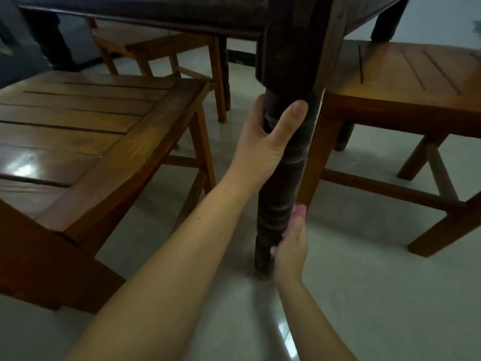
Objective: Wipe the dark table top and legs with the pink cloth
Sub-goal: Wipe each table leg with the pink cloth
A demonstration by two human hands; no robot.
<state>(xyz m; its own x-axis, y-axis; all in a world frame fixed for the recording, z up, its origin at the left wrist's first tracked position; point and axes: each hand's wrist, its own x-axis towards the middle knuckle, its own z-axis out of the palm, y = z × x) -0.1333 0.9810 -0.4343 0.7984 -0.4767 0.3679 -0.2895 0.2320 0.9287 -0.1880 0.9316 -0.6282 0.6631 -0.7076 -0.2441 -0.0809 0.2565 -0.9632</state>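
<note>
I look from low down at the near leg (279,199) of the dark table, a turned dark-brown post standing on the pale floor. The table's dark apron (166,14) runs across the top of the view; the table top itself is hidden. My left hand (265,142) is wrapped around the upper part of the leg, thumb on the front. My right hand (290,248) presses the pink cloth (298,213) against the lower right side of the leg; only a small bit of cloth shows above my fingers.
An orange-brown slatted wooden chair seat (86,131) stands close on the left. A second one (406,82) stands close on the right, its front leg almost touching the table leg. A third chair (156,48) is behind. Pale glossy floor (364,295) lies below.
</note>
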